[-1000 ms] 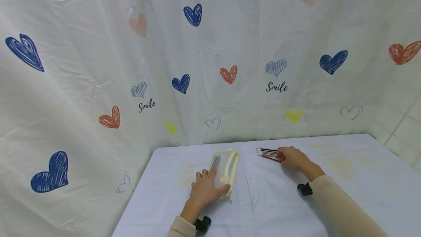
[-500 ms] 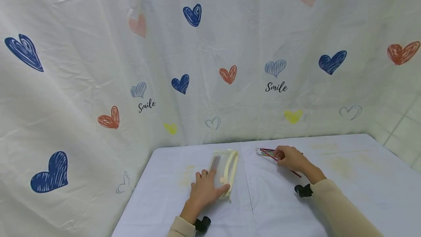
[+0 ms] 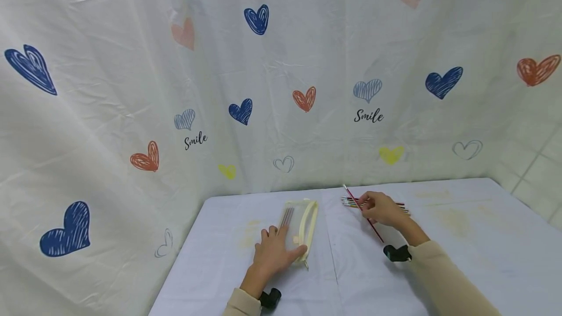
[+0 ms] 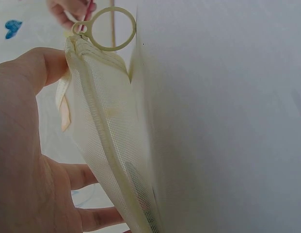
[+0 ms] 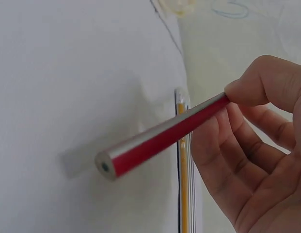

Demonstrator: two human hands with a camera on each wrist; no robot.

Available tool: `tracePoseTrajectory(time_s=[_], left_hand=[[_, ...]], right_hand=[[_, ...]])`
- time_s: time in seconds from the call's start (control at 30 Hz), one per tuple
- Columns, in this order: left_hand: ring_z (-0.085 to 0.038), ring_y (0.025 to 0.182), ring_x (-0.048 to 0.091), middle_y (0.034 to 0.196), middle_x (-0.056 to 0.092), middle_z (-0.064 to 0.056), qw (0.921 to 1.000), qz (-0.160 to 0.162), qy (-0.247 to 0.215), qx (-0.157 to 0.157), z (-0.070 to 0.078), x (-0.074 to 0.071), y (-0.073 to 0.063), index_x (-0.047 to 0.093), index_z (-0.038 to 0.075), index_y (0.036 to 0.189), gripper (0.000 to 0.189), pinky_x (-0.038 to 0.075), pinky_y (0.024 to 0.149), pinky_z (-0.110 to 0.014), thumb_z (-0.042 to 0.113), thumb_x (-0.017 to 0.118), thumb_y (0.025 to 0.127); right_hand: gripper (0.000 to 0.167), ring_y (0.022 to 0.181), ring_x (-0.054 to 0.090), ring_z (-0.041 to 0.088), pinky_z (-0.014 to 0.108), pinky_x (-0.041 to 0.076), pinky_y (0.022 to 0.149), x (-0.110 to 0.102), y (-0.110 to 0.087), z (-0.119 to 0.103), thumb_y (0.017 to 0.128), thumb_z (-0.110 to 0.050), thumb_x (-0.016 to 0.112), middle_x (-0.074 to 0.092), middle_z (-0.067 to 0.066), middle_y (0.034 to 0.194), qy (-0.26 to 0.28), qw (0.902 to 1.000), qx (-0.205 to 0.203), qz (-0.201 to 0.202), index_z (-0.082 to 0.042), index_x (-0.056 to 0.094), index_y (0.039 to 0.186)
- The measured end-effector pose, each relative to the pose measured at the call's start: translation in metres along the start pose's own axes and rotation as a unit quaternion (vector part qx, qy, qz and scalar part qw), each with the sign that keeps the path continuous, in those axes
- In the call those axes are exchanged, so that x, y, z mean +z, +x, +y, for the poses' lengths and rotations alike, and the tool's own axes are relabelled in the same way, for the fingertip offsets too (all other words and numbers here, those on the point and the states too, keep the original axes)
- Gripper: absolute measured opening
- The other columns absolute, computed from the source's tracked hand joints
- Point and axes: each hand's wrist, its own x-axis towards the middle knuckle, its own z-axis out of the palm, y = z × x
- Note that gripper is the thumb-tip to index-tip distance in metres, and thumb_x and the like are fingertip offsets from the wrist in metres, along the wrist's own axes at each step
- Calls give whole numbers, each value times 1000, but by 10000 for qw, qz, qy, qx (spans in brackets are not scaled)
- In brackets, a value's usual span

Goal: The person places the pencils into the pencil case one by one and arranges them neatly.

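In the head view my left hand (image 3: 274, 252) lies with spread fingers on a pale yellow mesh pouch (image 3: 303, 216). Several pencils (image 3: 287, 215) show through the mesh. The thumb touches the pouch's zipper edge, near a ring-shaped pull (image 4: 114, 49) in the left wrist view. My right hand (image 3: 384, 208) pinches a red-and-silver striped pencil (image 5: 157, 144) between thumb and fingers. This pencil is raised and tilted, its unsharpened end nearest the right wrist camera. Below the right hand, more striped pencils (image 3: 350, 202) lie together on the table, partly hidden by it.
A white cloth covers the table (image 3: 333, 291), with a crease running between the pouch and the loose pencils. Behind it hangs a curtain (image 3: 263, 67) printed with hearts. Dark wrist cameras sit under both wrists. White tiles (image 3: 542, 174) show at far right.
My right hand has separated one red pencil from the loose bunch, lifted it and turned it upward, moving slightly left. The rest of the bunch stays on the table. My left hand stays put.
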Motion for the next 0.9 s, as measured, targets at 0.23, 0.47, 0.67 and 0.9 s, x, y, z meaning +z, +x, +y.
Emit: tracePoseTrajectory(time_s=[0.23,0.47,0.67,0.9], left_hand=[[-37,117,46,132,54,-20,10000,-9,-12,8,-1,0,1,52,14,148,90,46,79,-63,76,63,83],[-38,119,46,134,53,-20,10000,-86,-33,-33,-1,-1,1,51,15,149,91,46,81,-64,77,61,83],[-36,118,46,132,54,-18,10000,-12,-37,-6,-2,0,1,53,17,147,88,46,79,-62,76,63,82],[-37,118,46,133,54,-18,10000,-26,-46,20,-3,0,1,54,16,146,89,45,80,-63,77,61,82]], right_hand=[[38,79,64,19,36,60,69,9,4,-6,90,-2,68,63,11,94,666,9974,284,-27,7,59,126],[42,83,68,19,40,62,76,20,7,-15,93,-6,66,64,14,100,1057,9931,497,63,8,58,132],[43,85,67,20,44,62,81,29,9,-26,94,-6,65,65,18,106,1401,9881,618,142,9,56,133],[38,83,67,20,43,62,79,45,15,-33,93,-4,64,63,15,101,1642,9822,872,250,7,57,129]])
